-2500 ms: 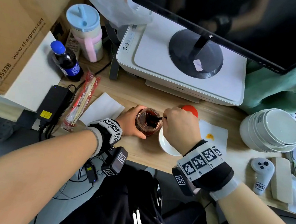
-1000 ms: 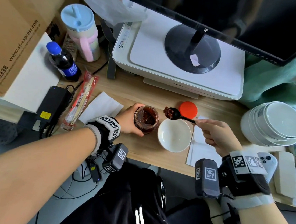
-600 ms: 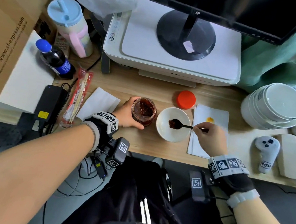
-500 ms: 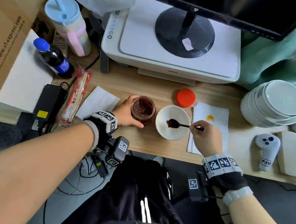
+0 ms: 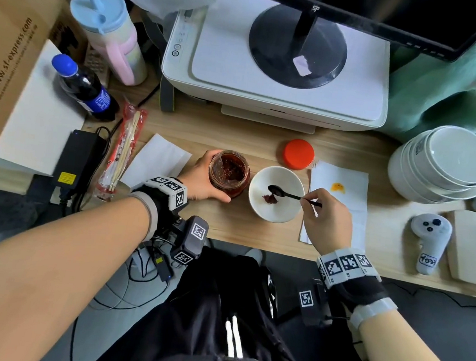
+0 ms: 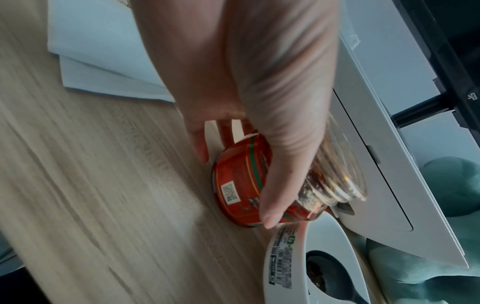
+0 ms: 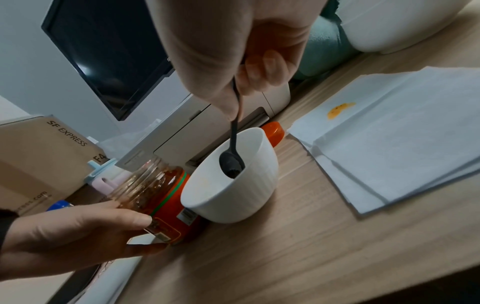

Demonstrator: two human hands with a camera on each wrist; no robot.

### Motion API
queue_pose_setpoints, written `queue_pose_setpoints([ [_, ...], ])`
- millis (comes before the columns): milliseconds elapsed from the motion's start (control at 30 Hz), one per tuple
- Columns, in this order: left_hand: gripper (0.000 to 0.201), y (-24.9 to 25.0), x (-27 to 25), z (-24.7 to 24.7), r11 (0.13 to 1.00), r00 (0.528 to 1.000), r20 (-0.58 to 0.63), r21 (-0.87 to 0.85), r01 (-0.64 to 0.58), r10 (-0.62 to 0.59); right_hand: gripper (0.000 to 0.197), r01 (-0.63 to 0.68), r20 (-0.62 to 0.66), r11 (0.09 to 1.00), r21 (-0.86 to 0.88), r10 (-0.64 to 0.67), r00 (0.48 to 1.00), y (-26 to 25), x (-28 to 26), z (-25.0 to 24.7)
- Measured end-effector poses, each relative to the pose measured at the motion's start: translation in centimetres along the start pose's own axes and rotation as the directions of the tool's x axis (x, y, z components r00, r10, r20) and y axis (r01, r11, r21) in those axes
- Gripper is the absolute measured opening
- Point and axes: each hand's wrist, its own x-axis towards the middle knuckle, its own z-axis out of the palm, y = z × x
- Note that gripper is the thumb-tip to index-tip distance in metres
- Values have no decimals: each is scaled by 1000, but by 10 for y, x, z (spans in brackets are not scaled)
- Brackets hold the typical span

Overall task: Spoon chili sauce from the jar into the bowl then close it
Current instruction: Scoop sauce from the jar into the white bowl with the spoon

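Note:
An open glass jar of chili sauce (image 5: 228, 173) with an orange label (image 6: 239, 185) stands on the wooden desk, and my left hand (image 5: 200, 176) grips it from the left side. Right beside it sits a small white bowl (image 5: 283, 214) with a dab of red sauce (image 5: 270, 198) on its bottom. My right hand (image 5: 325, 216) pinches the handle of a black spoon (image 5: 282, 192); its head hangs inside the bowl (image 7: 231, 164) above the dab. The jar's red lid (image 5: 298, 153) lies on the desk just behind the bowl.
A white printer (image 5: 274, 72) with a monitor stand on it fills the back. White napkins (image 5: 344, 191) lie to the right of the bowl, stacked white bowls (image 5: 444, 163) and a controller (image 5: 430, 241) farther right. A cola bottle (image 5: 82, 87), tumbler (image 5: 111, 31) and cardboard box (image 5: 13, 39) stand left.
The right hand carried a loaded spoon from the jar over the bowl and lowered it; the sauce now lies in the bowl and the spoon head looks emptied. The left hand kept holding the jar.

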Motion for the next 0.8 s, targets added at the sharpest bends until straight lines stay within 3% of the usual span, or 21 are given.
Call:
queue_pose_setpoints([
  [233, 107, 1, -1, 1, 1000, 1000, -4, 1, 10, -10, 10, -47, 7, 996, 79, 47, 999, 4, 5, -2],
  [367, 107, 2, -1, 0, 1000, 1000, -4, 3, 8, -8, 13, -147, 107, 962, 229, 126, 986, 6, 12, -12],
  [433, 108, 2, -1, 0, 1000, 1000, 2, 1, 12, -12, 20, -310, 224, 848, 430, 232, 946, 12, 15, -19],
  [500, 107, 3, -2, 0, 1000, 1000, 2, 6, 11, -11, 18, -439, 337, 641, 630, 284, 898, 21, 17, -27],
  [633, 105, 2, -3, 0, 1000, 1000, -12, 1, -2, 2, 19, -527, 445, 314, 790, 299, 844, 38, 18, -38],
  [700, 104, 1, -2, 1, 1000, 1000, -12, -3, -1, 1, 23, -538, 448, 251, 805, 338, 828, 45, 18, -40],
  [800, 105, 1, -2, 1, 1000, 1000, -17, 9, -3, 3, 25, -549, 395, 291, 783, 450, 801, 57, 15, -34],
])
